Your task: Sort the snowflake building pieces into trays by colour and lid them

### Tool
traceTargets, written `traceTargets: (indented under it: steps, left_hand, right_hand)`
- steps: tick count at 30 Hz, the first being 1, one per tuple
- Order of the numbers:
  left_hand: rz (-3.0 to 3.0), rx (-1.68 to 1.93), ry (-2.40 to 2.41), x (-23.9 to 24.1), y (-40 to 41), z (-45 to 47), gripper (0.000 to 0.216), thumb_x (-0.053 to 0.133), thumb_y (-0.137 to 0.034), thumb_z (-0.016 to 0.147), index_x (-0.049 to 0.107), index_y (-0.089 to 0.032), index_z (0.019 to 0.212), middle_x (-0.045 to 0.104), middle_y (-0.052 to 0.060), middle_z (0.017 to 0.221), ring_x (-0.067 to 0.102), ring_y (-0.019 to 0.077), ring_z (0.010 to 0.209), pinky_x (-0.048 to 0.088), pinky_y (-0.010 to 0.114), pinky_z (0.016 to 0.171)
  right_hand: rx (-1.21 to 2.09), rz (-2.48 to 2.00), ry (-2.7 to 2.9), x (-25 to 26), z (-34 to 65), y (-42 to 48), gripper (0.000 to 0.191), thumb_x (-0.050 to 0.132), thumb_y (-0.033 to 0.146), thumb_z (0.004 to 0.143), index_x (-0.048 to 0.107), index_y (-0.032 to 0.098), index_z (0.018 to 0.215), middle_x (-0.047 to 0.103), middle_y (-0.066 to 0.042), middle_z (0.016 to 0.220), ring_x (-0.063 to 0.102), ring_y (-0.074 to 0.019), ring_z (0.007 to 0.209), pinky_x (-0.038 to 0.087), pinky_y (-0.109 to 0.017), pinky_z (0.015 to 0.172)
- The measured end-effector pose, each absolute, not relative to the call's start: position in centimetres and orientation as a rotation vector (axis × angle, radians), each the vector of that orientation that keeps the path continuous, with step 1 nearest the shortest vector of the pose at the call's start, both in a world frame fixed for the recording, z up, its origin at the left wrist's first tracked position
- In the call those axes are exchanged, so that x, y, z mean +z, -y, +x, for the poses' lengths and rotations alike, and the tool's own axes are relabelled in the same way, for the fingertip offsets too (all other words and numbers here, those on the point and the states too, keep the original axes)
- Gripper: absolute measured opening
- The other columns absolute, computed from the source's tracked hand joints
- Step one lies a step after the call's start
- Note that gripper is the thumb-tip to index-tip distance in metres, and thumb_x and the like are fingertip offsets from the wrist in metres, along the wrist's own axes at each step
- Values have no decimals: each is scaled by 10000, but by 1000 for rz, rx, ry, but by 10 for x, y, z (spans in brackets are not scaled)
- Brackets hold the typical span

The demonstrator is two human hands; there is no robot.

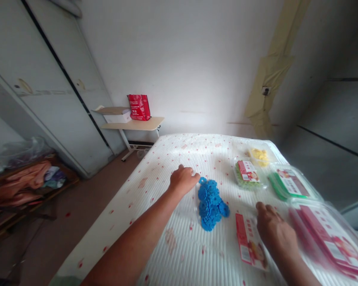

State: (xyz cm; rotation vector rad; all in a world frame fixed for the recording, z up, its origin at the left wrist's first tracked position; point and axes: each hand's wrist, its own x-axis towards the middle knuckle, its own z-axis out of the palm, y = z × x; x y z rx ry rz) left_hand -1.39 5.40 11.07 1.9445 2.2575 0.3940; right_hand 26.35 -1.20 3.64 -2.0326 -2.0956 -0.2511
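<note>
A heap of blue snowflake-shaped plastic discs (210, 204) lies on the bed's quilted cover. At its far left edge is my left hand (183, 179), fingers curled and closed, at the rim of a faint clear plastic box (186, 206). The box is hard to see against the white cover; its rim runs along the left side of the discs. To the right, my right hand (276, 228) is slightly blurred, fingers bent down and a little apart, with nothing visible in them. A red and white printed label card (251, 241) lies just left of that hand.
Along the right edge stand clear boxes of yellow pieces (259, 155), green pieces (247, 174), darker green pieces (289, 182) and pink-red pieces (331, 238). Beyond the bed (155, 174), a small table (143, 124) holds a red bag (139, 107) and a white carton (117, 116).
</note>
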Motion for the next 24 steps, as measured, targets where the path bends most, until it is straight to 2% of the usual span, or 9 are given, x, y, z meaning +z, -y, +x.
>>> traceTargets:
  steps: [2,4,7,11,14,18,24]
  left_hand:
    - [1971,397,-2238,112,-55,-8,394,422,-456,765,685,-218,939,617,105,980,624,219,840,459,309,750]
    - [1992,396,-2226,114,-56,-3,396,420,-453,764,687,-210,926,618,113,973,625,226,829,459,321,749]
    - [1995,392,-2229,116,-58,-1,388,416,-444,769,687,-209,918,621,120,987,623,232,835,454,327,752]
    - [1911,408,-2274,111,-58,-5,395,410,-455,778,681,-202,916,622,119,987,615,226,846,442,315,749]
    - [1856,489,-2302,103,-56,-8,403,398,-460,787,674,-204,931,626,114,966,611,223,846,435,311,748]
    - [1778,623,-2340,94,-53,-11,374,406,-443,795,673,-211,916,636,97,942,606,202,841,427,284,750]
    - [1710,836,-2282,86,-47,-29,322,417,-403,795,666,-198,807,664,66,827,594,197,838,420,266,719]
  right_hand:
    - [-259,-1836,2120,50,256,15,243,356,123,814,594,174,822,629,-138,855,608,-242,795,467,-330,633]
    - [-119,-1575,2100,61,239,11,248,363,202,848,580,168,962,611,-151,1006,583,-245,923,462,-374,800]
    - [250,-1392,2050,62,202,-9,329,346,325,888,496,185,1145,577,-130,1122,553,-224,1022,445,-363,873]
    - [370,-1456,1896,29,157,-46,422,419,374,841,492,138,1184,507,-192,1230,364,-333,1240,328,-505,975]
    - [468,-1381,1801,8,136,-62,418,442,394,828,509,175,1178,529,-156,1212,377,-308,1231,287,-492,1010]
    - [716,-1319,1649,14,116,-65,368,396,377,840,559,185,1108,589,-118,1109,501,-242,1089,352,-400,970]
    - [955,-1196,1617,41,81,-39,335,444,198,766,593,211,1066,630,-65,1059,549,-199,1017,391,-334,913]
